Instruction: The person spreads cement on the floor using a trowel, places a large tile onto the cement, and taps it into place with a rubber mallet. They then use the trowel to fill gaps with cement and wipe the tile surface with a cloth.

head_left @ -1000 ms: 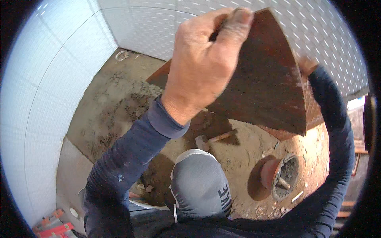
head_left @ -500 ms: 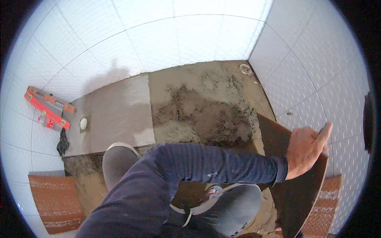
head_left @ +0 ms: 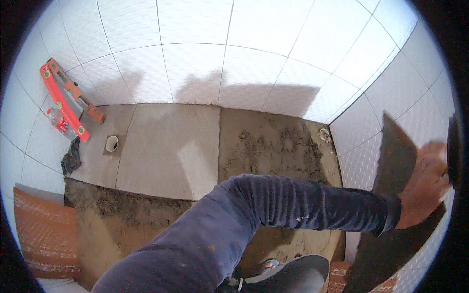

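Observation:
My left hand [head_left: 422, 183] is at the far right, its fingers closed on a dark brown board [head_left: 391, 254], probably a tile, held on edge beside the right-hand tiled wall [head_left: 415, 68]. My left sleeved arm crosses the lower middle of the view to reach it. Behind the board's lower part shows a reddish-brown tile [head_left: 334, 276]. My right hand is not visible. My grey-clad knee [head_left: 298, 273] is at the bottom.
Pale tiles [head_left: 166, 151] cover the back-left floor around a drain pipe [head_left: 112, 142], beside rough mortar [head_left: 273, 146] with a white pipe opening [head_left: 324, 136] in the corner. Two levels [head_left: 66, 105], a plastic bottle [head_left: 57, 118], a dark cloth [head_left: 71, 156] and another reddish-brown tile [head_left: 44, 234] are on the left.
My view has swung round toward the tiled floor and back wall. My left hand and the board have moved rightward and stand more upright by the wall. My right hand has left the view.

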{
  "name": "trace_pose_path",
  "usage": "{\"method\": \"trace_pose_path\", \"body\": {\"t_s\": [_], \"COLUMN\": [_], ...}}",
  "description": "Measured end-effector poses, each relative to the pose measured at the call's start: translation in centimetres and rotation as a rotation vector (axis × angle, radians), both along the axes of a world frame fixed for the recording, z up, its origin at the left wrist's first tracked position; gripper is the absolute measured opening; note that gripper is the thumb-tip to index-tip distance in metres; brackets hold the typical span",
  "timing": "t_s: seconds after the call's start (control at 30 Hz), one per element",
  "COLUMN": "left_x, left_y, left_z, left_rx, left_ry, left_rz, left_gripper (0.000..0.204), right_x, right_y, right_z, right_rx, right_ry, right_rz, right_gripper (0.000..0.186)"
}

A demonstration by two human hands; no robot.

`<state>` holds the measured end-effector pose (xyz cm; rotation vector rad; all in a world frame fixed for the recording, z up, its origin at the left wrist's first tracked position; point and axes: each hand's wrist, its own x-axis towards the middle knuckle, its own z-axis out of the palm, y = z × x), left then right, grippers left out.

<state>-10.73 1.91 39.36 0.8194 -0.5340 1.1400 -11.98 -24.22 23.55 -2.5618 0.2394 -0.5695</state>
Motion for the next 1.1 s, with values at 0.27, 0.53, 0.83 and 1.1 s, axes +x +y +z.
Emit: {"method": "trace_pose_path", "body": {"t_s": [0.27,0.53,0.83,1.1], "left_x": [6.6,3.1,-4.5,-6.1], "left_y": [20.7,31.1,29.7,29.3], "left_z": [-4.7,-22.3,-41.5,-48.0], "left_rx": [0.292,0.607,0.83,0.644], "left_ry": [-0.126,0.766,1.551,1.686], "left_rz": [0.005,-0.61,-0.234,-0.155], "left_gripper": [0.017,0.031,0.027,0.036], "right_x": [2.9,13.7,22.3,27.2], "right_y": [-7.5,-15.9,-7.5,0.9], "right_z": [-1.9,-18.2,-36.7,-38.8], "right_rx": [-0.036,0.015,0.089,0.045], "right_ry": [-0.131,-0.077,0.177,0.235], "right_rz": [-0.288,-0.444,-0.171,0.002], "right_gripper": [0.049,0.051,0.061,0.061]}}
